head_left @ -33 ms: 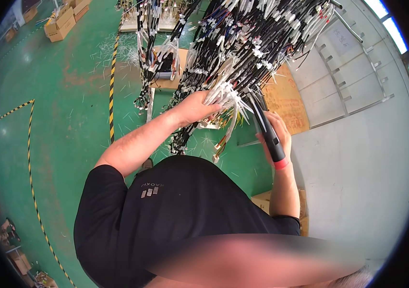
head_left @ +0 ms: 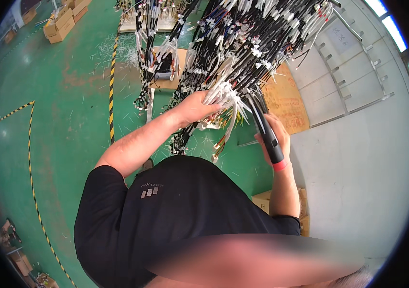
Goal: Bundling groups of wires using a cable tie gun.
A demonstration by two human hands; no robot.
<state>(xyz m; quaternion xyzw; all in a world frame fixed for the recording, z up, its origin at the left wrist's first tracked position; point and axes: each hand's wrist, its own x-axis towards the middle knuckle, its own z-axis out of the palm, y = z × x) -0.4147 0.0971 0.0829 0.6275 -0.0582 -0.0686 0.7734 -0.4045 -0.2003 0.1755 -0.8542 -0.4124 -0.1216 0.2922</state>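
My left hand (head_left: 198,109) is closed around a bundle of white-sleeved wires (head_left: 220,94) on a hanging wire harness (head_left: 235,62). White cable-tie tails fan out from that bundle, and a few wires with white connectors (head_left: 215,158) dangle below it. On the right, my right hand (head_left: 277,134) is wrapped round a black tool with a red end (head_left: 268,132), which looks like a cable tie gun. Its nose meets the harness just right of the white bundle. The exact contact at the nose is hidden among the wires, and the tool covers some of my right fingers.
More harnesses (head_left: 148,48) hang at left of the main bunch, by a bin (head_left: 166,75). A brown board (head_left: 286,103) and a white wall (head_left: 353,163) with metal racks stand to the right. Cut tie ends litter the green floor (head_left: 75,96). Cardboard boxes (head_left: 60,29) sit far left.
My right hand and the black tool have shifted very slightly to the left. My left hand keeps its hold on the wire bundle.
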